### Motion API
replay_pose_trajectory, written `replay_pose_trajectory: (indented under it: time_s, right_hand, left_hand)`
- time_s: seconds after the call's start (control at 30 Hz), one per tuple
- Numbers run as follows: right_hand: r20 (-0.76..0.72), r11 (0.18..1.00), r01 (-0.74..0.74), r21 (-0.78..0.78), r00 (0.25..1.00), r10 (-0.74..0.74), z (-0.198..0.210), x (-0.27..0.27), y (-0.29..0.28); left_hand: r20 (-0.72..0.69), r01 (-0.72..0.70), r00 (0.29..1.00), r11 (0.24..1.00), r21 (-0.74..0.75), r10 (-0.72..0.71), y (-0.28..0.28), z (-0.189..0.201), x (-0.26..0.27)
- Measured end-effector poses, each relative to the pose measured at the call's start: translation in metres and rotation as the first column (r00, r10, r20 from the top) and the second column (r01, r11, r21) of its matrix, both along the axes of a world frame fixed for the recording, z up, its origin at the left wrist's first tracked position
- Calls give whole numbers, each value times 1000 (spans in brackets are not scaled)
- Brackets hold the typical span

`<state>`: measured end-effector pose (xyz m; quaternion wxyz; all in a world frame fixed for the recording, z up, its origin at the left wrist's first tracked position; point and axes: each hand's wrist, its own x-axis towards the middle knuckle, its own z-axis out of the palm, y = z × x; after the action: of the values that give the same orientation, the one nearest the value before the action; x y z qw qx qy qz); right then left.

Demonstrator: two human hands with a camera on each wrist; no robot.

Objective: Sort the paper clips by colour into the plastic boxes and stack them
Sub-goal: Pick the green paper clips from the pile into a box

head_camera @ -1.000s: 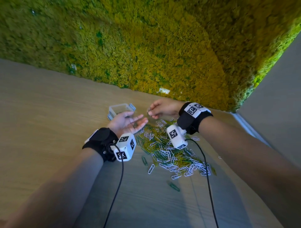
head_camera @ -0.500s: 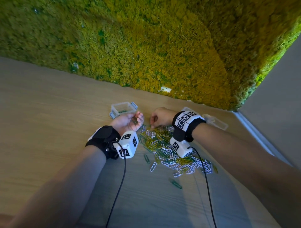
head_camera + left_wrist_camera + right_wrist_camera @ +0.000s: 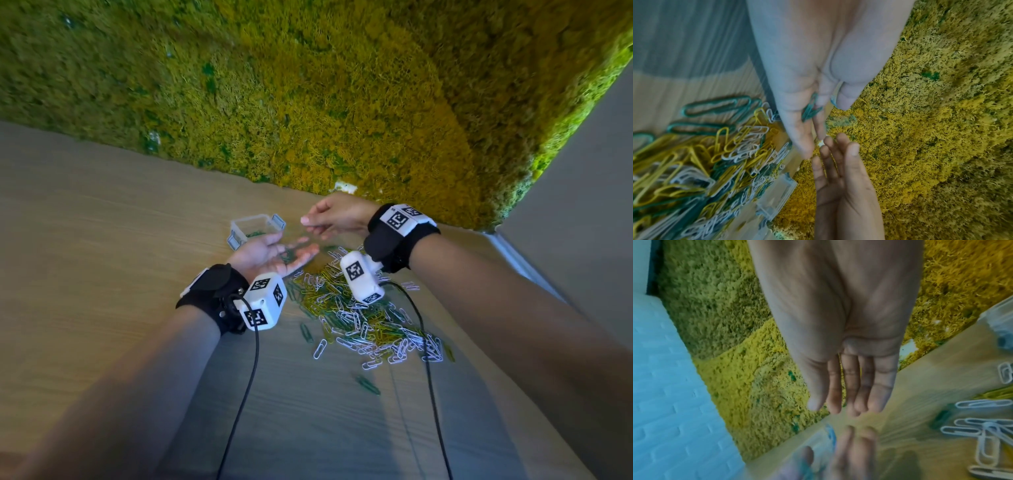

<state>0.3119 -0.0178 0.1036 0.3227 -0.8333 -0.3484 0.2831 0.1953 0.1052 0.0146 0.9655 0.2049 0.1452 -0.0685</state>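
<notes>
Near edge: one green clip (image 3: 368, 385) is lying alone on the table (image 3: 102, 240), apart from the pile (image 3: 359, 322) of green, yellow and white clips spreading just beyond it. Past the pile, the left hand (image 3: 270, 255) is lying palm up, fingers straight, cupping a few green clips (image 3: 810, 109) on the palm; nothing pinched. The right hand (image 3: 337, 214) is hovering just above and beyond those fingertips, fingers relaxed and nearly straight, holding nothing in the wrist view. Farthest, the box (image 3: 255, 229) is sitting just beyond-left of the left hand, already holding some green clips, long side running roughly left-right. Left hand is nearer the box, so the likely next move is tipping the palm forward-left over the rim. Moss wall (image 3: 342, 85) behind.
</notes>
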Motion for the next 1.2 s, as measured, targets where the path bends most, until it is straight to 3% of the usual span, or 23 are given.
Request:
replay_pose_trajectory:
  time_s: [0.07, 0.2, 0.37, 0.57, 0.77, 0.9, 1.0, 1.2]
  right_hand:
    - [68, 996, 41, -85, 997, -35, -8, -2, 3]
    - [213, 947, -67, -313, 967, 139, -33, -9, 14]
    - [377, 936, -45, -350, 908, 184, -50, -17, 20]
    - [298, 938, -9, -347, 947, 120, -41, -3, 6]
    - [430, 969, 81, -235, 902, 29, -35, 2, 6]
    - [508, 933, 99, -346, 856, 98, -36, 0, 7]
    - [426, 933, -1, -361, 889, 166, -42, -8, 12]
    - [386, 795, -73, -602, 845, 370, -40, -16, 24]
  left_hand:
    - [-30, -54, 998, 998, 15, 54, -2, 1, 1]
    - [-77, -126, 990, 989, -72, 121, 0, -1, 5]
    - [-69, -97, 994, 990, -104, 90, 7, -5, 5]
    - [-83, -107, 991, 992, -70, 102, 5, -4, 2]
    - [-80, -123, 990, 991, -54, 119, 4, -4, 3]
    - [-86, -133, 988, 991, -29, 130, 2, -2, 3]
    - [-81, -126, 989, 992, -18, 124, 1, 0, 2]
    - [-71, -160, 985, 987, -11, 159, 2, -2, 2]
